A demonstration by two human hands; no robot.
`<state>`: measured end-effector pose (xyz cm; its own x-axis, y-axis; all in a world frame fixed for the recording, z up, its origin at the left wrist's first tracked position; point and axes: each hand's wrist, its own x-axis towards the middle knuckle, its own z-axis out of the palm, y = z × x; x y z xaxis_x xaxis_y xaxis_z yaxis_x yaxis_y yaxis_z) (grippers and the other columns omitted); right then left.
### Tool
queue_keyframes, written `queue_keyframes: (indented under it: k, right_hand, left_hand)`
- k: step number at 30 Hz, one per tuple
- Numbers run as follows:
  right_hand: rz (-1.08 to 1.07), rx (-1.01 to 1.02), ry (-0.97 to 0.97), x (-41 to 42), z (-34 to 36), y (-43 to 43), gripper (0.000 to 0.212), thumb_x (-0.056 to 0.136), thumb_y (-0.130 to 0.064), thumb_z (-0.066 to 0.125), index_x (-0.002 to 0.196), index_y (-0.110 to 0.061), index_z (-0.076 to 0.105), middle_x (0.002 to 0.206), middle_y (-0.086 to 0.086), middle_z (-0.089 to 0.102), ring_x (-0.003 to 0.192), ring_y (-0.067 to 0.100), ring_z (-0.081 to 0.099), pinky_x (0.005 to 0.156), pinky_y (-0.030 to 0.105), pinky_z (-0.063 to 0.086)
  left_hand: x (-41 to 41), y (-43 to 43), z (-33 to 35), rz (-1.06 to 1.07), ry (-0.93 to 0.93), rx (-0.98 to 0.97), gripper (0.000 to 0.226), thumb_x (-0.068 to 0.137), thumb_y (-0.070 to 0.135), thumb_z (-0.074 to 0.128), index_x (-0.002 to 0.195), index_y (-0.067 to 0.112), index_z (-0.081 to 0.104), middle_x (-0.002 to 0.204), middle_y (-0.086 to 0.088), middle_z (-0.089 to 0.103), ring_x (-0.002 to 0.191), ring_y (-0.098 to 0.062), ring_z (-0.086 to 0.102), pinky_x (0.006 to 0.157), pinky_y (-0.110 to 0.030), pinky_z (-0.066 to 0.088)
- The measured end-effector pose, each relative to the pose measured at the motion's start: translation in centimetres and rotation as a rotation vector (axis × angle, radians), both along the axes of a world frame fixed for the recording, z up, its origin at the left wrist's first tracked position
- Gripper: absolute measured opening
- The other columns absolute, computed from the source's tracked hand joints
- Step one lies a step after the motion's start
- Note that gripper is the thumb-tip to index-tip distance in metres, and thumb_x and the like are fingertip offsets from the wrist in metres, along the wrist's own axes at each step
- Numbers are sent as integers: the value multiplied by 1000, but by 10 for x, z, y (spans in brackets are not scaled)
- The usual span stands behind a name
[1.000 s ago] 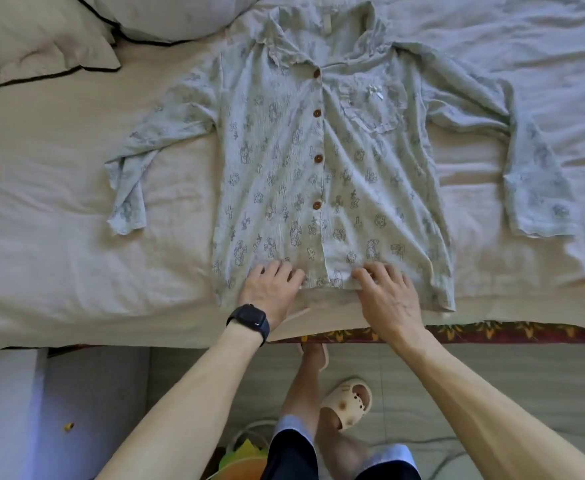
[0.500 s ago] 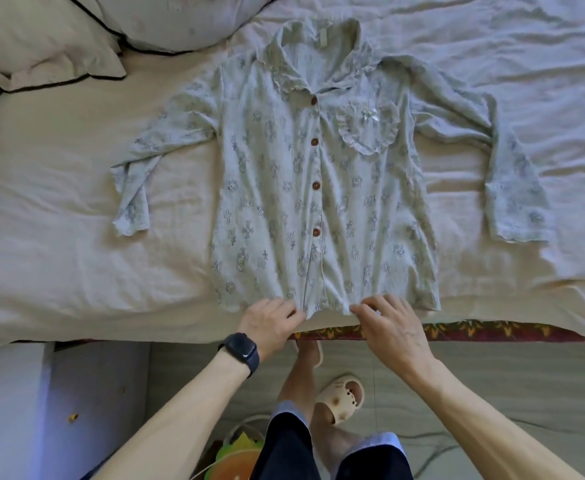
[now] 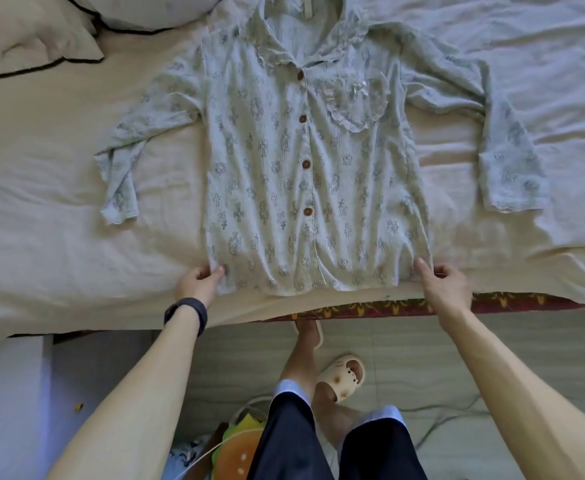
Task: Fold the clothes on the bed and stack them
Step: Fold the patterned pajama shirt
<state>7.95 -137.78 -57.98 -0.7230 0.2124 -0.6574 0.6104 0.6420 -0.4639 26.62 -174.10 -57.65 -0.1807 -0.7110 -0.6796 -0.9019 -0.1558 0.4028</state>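
Observation:
A pale green patterned pyjama shirt (image 3: pixel 267 161) with brown buttons lies face up and spread flat on the bed (image 3: pixel 42 209), collar away from me, both sleeves out to the sides and bent toward me. My left hand (image 3: pixel 197 282), with a black watch on the wrist, pinches the shirt's bottom left hem corner. My right hand (image 3: pixel 445 289) grips the bottom right hem corner. The hem lies along the bed's near edge.
Two pillows (image 3: pixel 31 39) lie at the far left. A crumpled light blue sheet (image 3: pixel 543 64) covers the bed's right side. Below the bed edge are my legs, a cream slipper (image 3: pixel 344 375), a colourful bag (image 3: pixel 239 448) and cables on the floor.
Both hands have slid apart along the hem, from the middle out to the two bottom corners, and closed on them. The shirt body looks smoother and wider.

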Motion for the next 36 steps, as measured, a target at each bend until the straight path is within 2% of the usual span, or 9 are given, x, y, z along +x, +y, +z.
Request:
queue_keyframes:
  k: [3,7,10,14,17,24,30,33,36]
  right_hand:
    - [-17,-13,151,4,2,12,40,99,-51,57,89,-15,68,77,3,66,79,28,66,77,43,51]
    - [-93,55,308,16,7,34,38,103,-48,48,83,-17,58,69,-4,57,70,25,54,71,38,38]
    - [2,99,211,27,2,40,35,105,-42,49,91,-12,61,76,5,60,83,33,58,75,39,38]
    - [56,140,52,27,-5,38,37,103,-39,48,102,-6,64,99,21,68,101,42,60,88,46,46]
    - [160,236,-37,20,4,26,46,101,-43,53,128,-6,56,123,25,64,118,42,56,101,49,44]
    - [637,288,466,-2,22,-72,63,95,-46,62,146,-16,42,159,10,32,148,31,25,120,51,23]
    - [1056,199,628,-69,-27,-198,64,104,-60,25,163,-36,14,172,-3,2,158,18,-4,126,46,-3]
    - [1163,330,440,-104,-53,-192,68,99,-74,3,158,-46,-17,168,-12,-24,153,10,-25,122,47,-20]
    - [1211,290,318,-122,-51,-179,73,94,-80,-3,156,-46,-21,164,-16,-30,151,6,-28,121,44,-23]
  left_hand:
    - [13,-5,2,50,112,-56,30,96,37,65,106,10,60,80,2,59,83,-26,60,63,-25,47]
    - [41,-3,11,217,206,-145,28,96,32,66,106,9,54,95,-1,61,80,-15,58,62,-25,52]
    - [55,7,9,139,152,-178,27,97,34,65,105,11,53,93,0,62,88,-26,64,76,-40,57]
    - [53,17,5,-74,28,-120,26,98,41,60,106,18,50,92,4,62,91,-27,62,73,-34,49]
    - [37,21,7,-280,-81,-151,44,95,42,61,130,19,47,124,-6,57,107,-30,58,89,-40,49]
    - [-57,15,5,-858,55,-643,72,88,43,65,152,26,36,162,-8,26,148,-30,23,119,-51,19]
    - [-163,-22,-43,-1183,38,-669,71,94,71,27,156,50,2,167,8,-8,154,-22,-12,121,-50,-14]
    - [-170,-41,-64,-1253,-32,-637,69,94,78,12,154,52,-10,166,10,-17,151,-20,-24,119,-53,-19]
    - [-170,-38,-64,-1281,-104,-624,71,94,77,11,156,48,-7,166,6,-19,152,-23,-23,118,-57,-18]
